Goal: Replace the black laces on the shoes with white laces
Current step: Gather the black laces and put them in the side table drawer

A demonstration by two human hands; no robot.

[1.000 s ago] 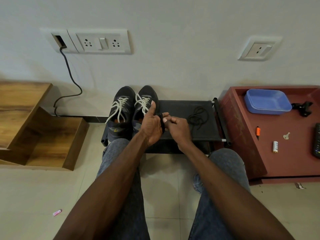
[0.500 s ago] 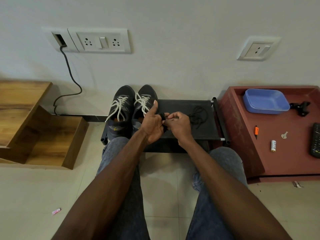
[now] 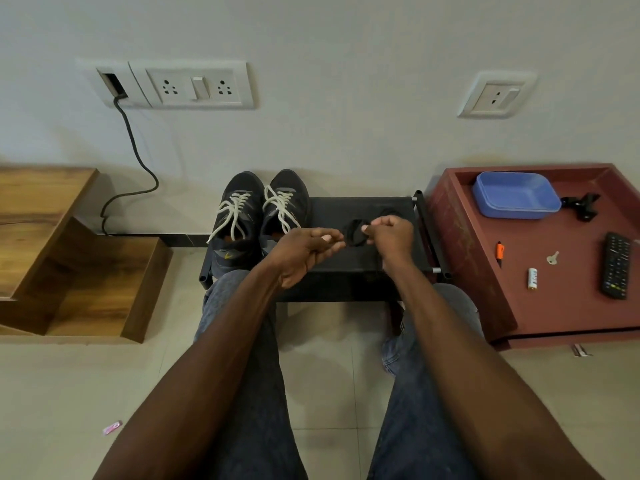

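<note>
Two dark shoes, the left shoe (image 3: 238,216) and the right shoe (image 3: 286,202), stand side by side on the left end of a black rack (image 3: 332,209); both carry white laces. My right hand (image 3: 393,237) pinches a coiled bundle of black lace (image 3: 355,232) above the rack's middle. My left hand (image 3: 304,252) hovers just left of the bundle with fingers curled; whether it touches the lace is unclear. Part of another black lace (image 3: 389,212) peeks out behind my right hand.
A maroon low table (image 3: 554,306) at right holds a blue tray (image 3: 516,199), black clip (image 3: 583,204), remote (image 3: 616,265), key (image 3: 553,258), battery (image 3: 532,278) and orange-tipped tool (image 3: 499,252). Wooden steps (image 3: 69,258) stand left. A cable (image 3: 133,157) hangs from the wall socket.
Both hands moved right, away from the shoes. The right hand carried the coiled black lace toward the rack's middle, and the hands separated a little.
</note>
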